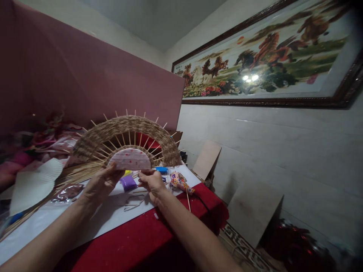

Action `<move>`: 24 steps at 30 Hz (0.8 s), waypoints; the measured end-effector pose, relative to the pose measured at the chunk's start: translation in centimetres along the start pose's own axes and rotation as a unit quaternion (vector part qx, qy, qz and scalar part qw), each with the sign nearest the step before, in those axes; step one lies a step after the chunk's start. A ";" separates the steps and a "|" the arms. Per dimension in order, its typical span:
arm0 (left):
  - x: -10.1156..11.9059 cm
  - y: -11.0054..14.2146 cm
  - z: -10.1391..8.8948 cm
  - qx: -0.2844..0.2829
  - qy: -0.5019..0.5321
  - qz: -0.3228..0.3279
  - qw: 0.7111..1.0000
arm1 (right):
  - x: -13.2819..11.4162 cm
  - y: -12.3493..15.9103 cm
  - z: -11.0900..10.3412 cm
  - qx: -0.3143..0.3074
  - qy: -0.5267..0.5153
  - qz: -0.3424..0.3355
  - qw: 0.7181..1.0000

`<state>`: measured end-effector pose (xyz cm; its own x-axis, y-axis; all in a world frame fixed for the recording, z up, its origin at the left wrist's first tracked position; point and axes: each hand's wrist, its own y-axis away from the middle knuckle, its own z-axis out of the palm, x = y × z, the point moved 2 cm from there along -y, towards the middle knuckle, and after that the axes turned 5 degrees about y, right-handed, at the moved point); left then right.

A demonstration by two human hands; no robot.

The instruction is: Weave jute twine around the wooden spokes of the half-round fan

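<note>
A woven fan-shaped piece [130,122] stands upright above the table, a brown band with thin sticks radiating through it. At its base is a half-round white panel [130,158] with red spots. My left hand [106,179] is closed on the panel's lower left corner, thumb in front. My right hand [151,183] pinches at the lower right of the panel's straight edge; its fingertips are partly hidden. Just behind and below the hands lie a purple packet [128,183] and a blue packet [162,170].
A glue gun with a flowered pattern [178,180] lies at right, a stick beside it. Bent pieces [133,204] lie on the white sheet [113,219] over red cloth [119,249]. At left are a pale shell-shaped piece [36,185], a clear bag [67,192] and thin straws [82,172].
</note>
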<state>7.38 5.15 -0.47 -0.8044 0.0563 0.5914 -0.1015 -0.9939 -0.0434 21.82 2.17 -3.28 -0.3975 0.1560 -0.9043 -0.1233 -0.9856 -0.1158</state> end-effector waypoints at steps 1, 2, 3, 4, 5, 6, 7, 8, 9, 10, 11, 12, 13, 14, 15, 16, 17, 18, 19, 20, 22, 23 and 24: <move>0.2 -0.1 0.0 0.006 0.007 0.004 1.000 | -0.3 0.4 -0.1 -0.009 0.009 0.016 1.000; 0.4 -0.1 -0.1 0.011 0.012 0.007 1.000 | -0.9 1.0 -0.2 -0.021 0.017 0.033 0.999; 0.5 -0.1 -0.1 0.013 0.014 0.008 1.000 | -1.6 1.8 -0.6 -0.035 0.040 0.046 0.998; 0.6 -0.1 -0.2 0.014 0.017 0.009 1.000 | -2.5 2.7 -1.2 -0.045 0.059 0.052 0.996; 0.7 -0.2 -0.3 0.014 0.019 0.009 1.000 | -3.6 3.8 -2.0 -0.049 0.093 0.049 0.993; 0.8 -0.2 -0.4 0.013 0.022 0.009 1.000 | -4.8 5.0 -3.1 -0.038 0.210 0.011 0.977; 0.9 -0.3 -0.5 0.012 0.024 0.008 1.000 | -6.1 6.2 -4.4 0.006 0.342 -0.054 0.938; 0.9 -0.4 -0.6 0.011 0.026 0.006 1.000 | -7.2 7.4 -5.8 0.065 0.459 -0.129 0.877; 0.9 -0.5 -0.7 0.010 0.029 0.005 1.000 | -8.0 8.6 -7.1 0.114 0.548 -0.176 0.810; 0.9 -0.6 -0.8 0.009 0.031 0.005 0.999 | -8.3 9.5 -8.5 0.156 0.612 -0.187 0.753; 0.9 -0.7 -0.8 0.008 0.034 0.005 0.999 | -8.2 10.1 -9.8 0.182 0.656 -0.173 0.712; 0.9 -0.8 -0.9 0.008 0.037 0.004 0.999 | -7.8 10.6 -11.0 0.194 0.685 -0.145 0.688; 0.9 -0.8 -1.0 0.009 0.039 0.003 0.999 | -7.2 10.8 -12.0 0.194 0.703 -0.118 0.674; 0.9 -0.9 -1.0 0.010 0.040 0.002 0.999 | -6.6 10.8 -12.8 0.201 0.711 -0.101 0.667; 0.9 -0.9 -1.1 0.012 0.041 0.000 0.999 | -6.0 10.7 -13.4 0.204 0.710 -0.091 0.667; 0.9 -1.0 -1.1 0.014 0.042 -0.002 0.999 | -5.5 10.6 -13.7 0.208 0.704 -0.093 0.673; 0.9 -1.0 -1.2 0.016 0.043 -0.003 0.999 | -5.1 10.4 -13.9 0.213 0.694 -0.101 0.681; 0.9 -1.0 -1.3 0.018 0.043 -0.003 0.999 | -4.9 10.2 -13.9 0.217 0.683 -0.111 0.689; 0.9 -1.1 -1.3 0.019 0.044 -0.002 0.999 | -4.8 10.1 -13.8 0.217 0.673 -0.121 0.697; 1.0 -1.1 -1.4 0.020 0.045 -0.001 0.999 | -4.9 10.0 -13.6 0.214 0.667 -0.130 0.702; 1.0 -1.2 -1.4 0.022 0.046 0.001 0.999 | -5.1 9.9 -12.9 0.202 0.664 -0.150 0.705; 1.1 -1.2 -1.5 0.023 0.047 0.002 0.999 | -5.3 9.9 -12.4 0.194 0.662 -0.161 0.705; 1.1 -1.3 -1.5 0.024 0.048 0.003 0.999 | -5.4 9.9 -11.9 0.186 0.658 -0.173 0.709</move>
<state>5.74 6.63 -0.98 -0.8572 0.0560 0.5120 -0.0692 -0.9976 -0.0067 33.58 -9.22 -4.41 0.8768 -0.0534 -0.4779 -0.3359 -0.7792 -0.5292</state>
